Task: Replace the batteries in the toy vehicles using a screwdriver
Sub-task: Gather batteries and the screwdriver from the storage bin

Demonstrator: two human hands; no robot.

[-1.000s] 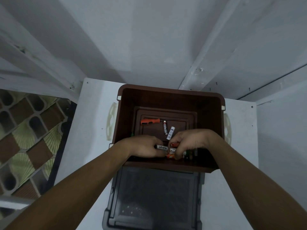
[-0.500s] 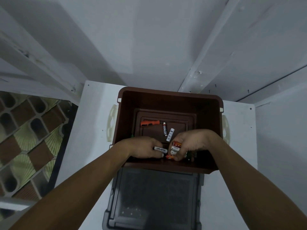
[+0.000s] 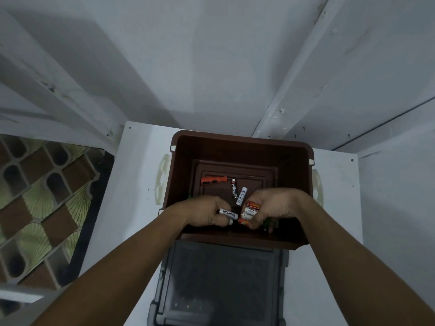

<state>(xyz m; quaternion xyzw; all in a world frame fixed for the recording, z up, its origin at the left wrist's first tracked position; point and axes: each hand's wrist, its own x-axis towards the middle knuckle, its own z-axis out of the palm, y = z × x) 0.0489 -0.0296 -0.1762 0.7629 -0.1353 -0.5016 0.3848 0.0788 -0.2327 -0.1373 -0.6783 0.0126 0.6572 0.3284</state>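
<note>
Batteries (image 3: 250, 211): clamped in your right grip (image 3: 273, 208); left grip (image 3: 204, 214) pinches a white battery (image 3: 227, 214).
Brown bin (image 3: 235, 149): holds screwdriver (image 3: 213, 180), centre frame.
Change: grips barely moved.

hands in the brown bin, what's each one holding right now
Left hand: pinches one white battery.
Right hand: grips a cluster of orange and white batteries.

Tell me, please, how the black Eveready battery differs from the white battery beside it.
The black Eveready battery has a dark casing with white lettering; the white battery is pale with small dark marks. The black one points almost straight away from the camera; the white one slants. Both lie loose on the brown bin floor, unheld.
</note>
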